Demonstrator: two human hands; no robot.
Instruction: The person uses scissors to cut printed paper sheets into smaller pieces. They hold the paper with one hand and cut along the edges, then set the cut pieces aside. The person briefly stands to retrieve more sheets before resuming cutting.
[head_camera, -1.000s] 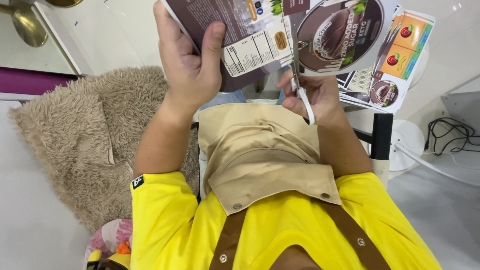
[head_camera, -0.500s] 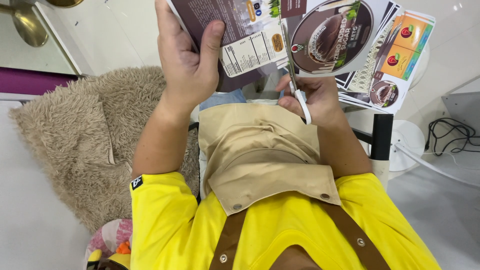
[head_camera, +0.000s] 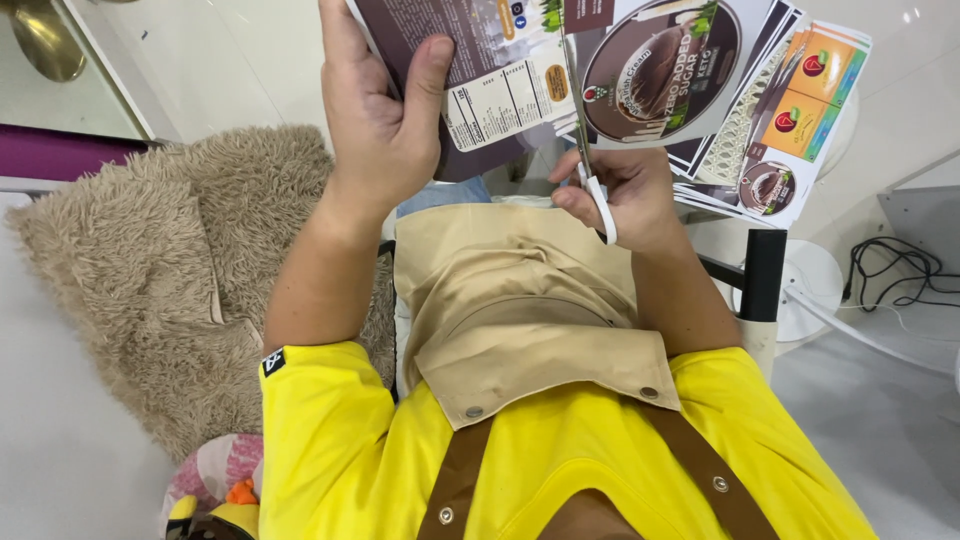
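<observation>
Your left hand (head_camera: 385, 130) is clamped on the left part of a dark brown printed sheet (head_camera: 470, 70), thumb pressed across its front and fingers wrapped behind, holding it up in front of your chest. Your right hand (head_camera: 625, 190) is curled shut around the white handle of a pair of scissors (head_camera: 590, 160), whose blades run upward into the sheet, just left of a round brown label print (head_camera: 660, 70). How far the blades are parted, you cannot tell from here. Behind the sheet, to the right, more printed sheets (head_camera: 790, 130) with orange and brown designs lie fanned out on a white surface. A beige apron bib (head_camera: 520, 310) lies over your yellow shirt (head_camera: 340, 450). To your left sits a shaggy tan cushion (head_camera: 150, 270).
</observation>
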